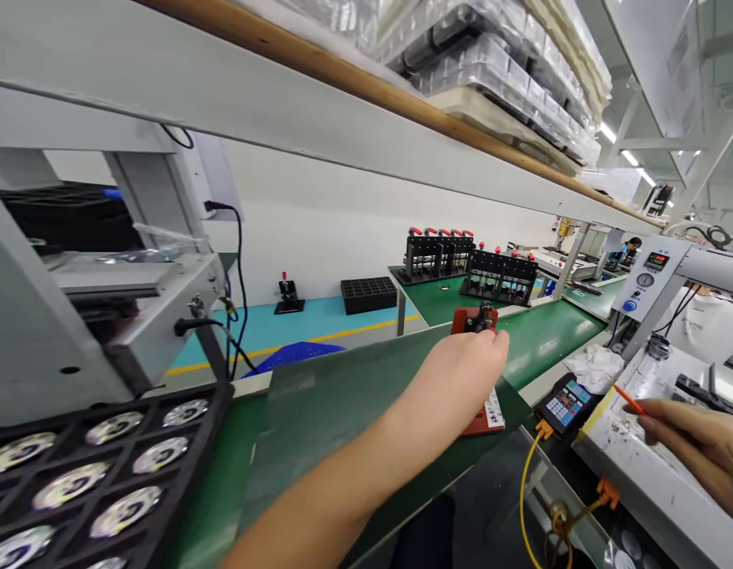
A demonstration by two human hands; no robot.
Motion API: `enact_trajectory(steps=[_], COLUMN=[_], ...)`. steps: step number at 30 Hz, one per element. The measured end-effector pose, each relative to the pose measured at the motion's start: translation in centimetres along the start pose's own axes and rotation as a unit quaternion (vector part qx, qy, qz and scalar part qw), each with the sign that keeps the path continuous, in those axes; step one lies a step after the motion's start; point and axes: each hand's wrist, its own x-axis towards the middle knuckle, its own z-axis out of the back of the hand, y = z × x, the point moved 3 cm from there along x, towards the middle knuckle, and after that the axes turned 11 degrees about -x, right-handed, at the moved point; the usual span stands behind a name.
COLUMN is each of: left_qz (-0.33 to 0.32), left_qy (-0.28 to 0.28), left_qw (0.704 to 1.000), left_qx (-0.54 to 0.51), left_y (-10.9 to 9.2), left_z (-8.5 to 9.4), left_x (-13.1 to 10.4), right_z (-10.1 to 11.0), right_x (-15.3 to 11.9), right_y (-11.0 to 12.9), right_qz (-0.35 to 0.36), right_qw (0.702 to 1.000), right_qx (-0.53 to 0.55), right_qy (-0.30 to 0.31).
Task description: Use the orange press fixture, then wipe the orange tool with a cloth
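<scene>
You're apparently steadying the red clamp [474, 318] on the green bench [342, 391], left hand [464, 370] curling over it, its grip impossible to tell, while your right hand [695, 442] is pinching an orange stick [629, 399], probably needing careful aim next.

Red fixture [459, 320] just right of centre, black clamp [480, 318] at its top, middle hidden from where I stand, flat red base [481, 425] below with a white label [494, 411], slim orange stick [629, 399] at far right, slanting, tip towards upper left.
</scene>
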Motion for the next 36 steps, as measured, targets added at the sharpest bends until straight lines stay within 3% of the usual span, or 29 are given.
enact_trajectory(steps=[2,5,9,12,15,19,26,36], left_qz=[0.016,0.036,0.041,-0.017,-0.098,-0.140,-0.231,-0.268], left_qy=[-0.034,-0.117,-0.159,-0.163,-0.138,-0.158,-0.211,-0.216], left_qw=[0.999,0.992,0.977,0.949,0.912,0.869,0.819,0.813], left_qx=[0.018,0.003,-0.139,-0.269,-0.373,-0.447,-0.481,-0.471], left_y=[-0.5,-0.5,1.8,4.7,6.9,8.2,8.2,8.8], left_z=[0.1,0.4,2.1,4.2,5.0,3.6,1.1,1.0], left_x=[-0.1,0.5,2.9,4.7,5.8,6.0,5.8,5.3], right_z=[-1.4,-3.4,-5.2,-5.7,-6.2,-7.7,-9.2,-9.8], right_x=[2.9,6.4,9.4,10.9,11.9,12.9,14.5,14.8], right_y=[0.5,0.5,0.5,1.1,2.1,2.6,2.6,5.9], right_qz=[0.033,0.031,0.021,0.043,0.071,0.080,0.102,0.176], right_qw=[0.998,0.996,0.993,0.992,0.992,0.989,0.987,0.972], right_qx=[0.017,0.003,-0.021,-0.017,-0.015,-0.027,-0.069,-0.156], right_qy=[0.057,0.089,0.117,0.116,0.105,0.125,0.103,0.016])
